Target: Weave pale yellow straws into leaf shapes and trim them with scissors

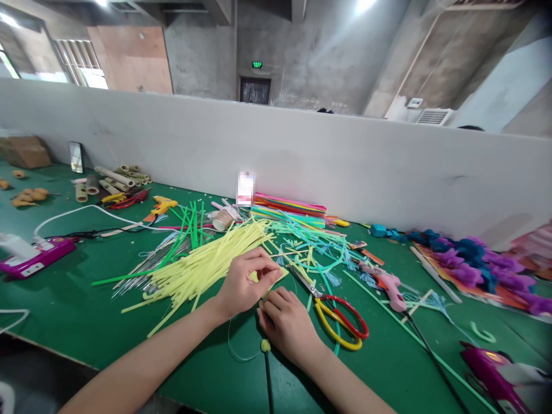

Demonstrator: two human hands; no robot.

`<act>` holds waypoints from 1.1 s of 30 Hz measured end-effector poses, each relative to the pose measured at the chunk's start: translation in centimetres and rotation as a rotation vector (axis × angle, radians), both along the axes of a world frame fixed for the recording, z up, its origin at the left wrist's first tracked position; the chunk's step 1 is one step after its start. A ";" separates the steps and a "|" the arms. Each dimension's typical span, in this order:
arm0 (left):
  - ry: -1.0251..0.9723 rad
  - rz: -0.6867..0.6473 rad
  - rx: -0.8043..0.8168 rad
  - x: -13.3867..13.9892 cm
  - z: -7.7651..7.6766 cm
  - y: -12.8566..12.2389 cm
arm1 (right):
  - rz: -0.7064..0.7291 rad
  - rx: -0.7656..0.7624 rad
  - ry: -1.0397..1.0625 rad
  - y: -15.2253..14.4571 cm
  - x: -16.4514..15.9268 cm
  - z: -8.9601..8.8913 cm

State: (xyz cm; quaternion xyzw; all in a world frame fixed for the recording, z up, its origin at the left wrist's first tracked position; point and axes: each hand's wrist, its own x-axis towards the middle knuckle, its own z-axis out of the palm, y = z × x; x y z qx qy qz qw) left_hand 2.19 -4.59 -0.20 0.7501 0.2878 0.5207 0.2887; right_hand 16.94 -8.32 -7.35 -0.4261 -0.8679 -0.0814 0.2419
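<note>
Near the middle of the table my left hand (246, 282) is closed in a pinch, thumb against forefinger. Just below and to its right, my right hand (290, 322) has its fingers curled inward, knuckles up. A short pale-yellow strip (278, 279) shows between and behind the hands; what the fingertips hold is hidden. Below my right hand lies a dark stick (269, 382) with a small yellow-green knob (265, 345) at its end. A thin pale thread (241, 359) loops beside it. Scissors (340, 322) with red and yellow handles lie right of my hands.
Yellow pipe cleaners (207, 256) are heaped at left, beside green ones (196, 221). A pink glue gun (391, 290) lies right, a yellow one (164, 205) at back left. Purple power strips (47, 259) sit on both sides. A grey partition (181, 146) stands behind; purple fuzzy shapes (468, 275) lie far right.
</note>
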 end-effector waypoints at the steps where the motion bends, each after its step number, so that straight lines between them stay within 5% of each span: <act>1: 0.000 0.002 -0.003 -0.1 0.0 0.1 | 0.001 -0.002 0.008 0.0 0.0 0.0; 15: -0.018 0.031 -0.027 -0.5 0.5 0.3 | -0.018 -0.046 0.029 0.0 0.1 -0.4; 23: -0.010 0.011 -0.237 -1.4 -0.8 2.2 | -0.045 -0.121 0.154 -0.2 1.2 1.2; 33: 0.639 -0.144 -0.240 -4.7 -2.3 4.4 | -0.117 -0.163 0.226 0.8 2.6 1.2</act>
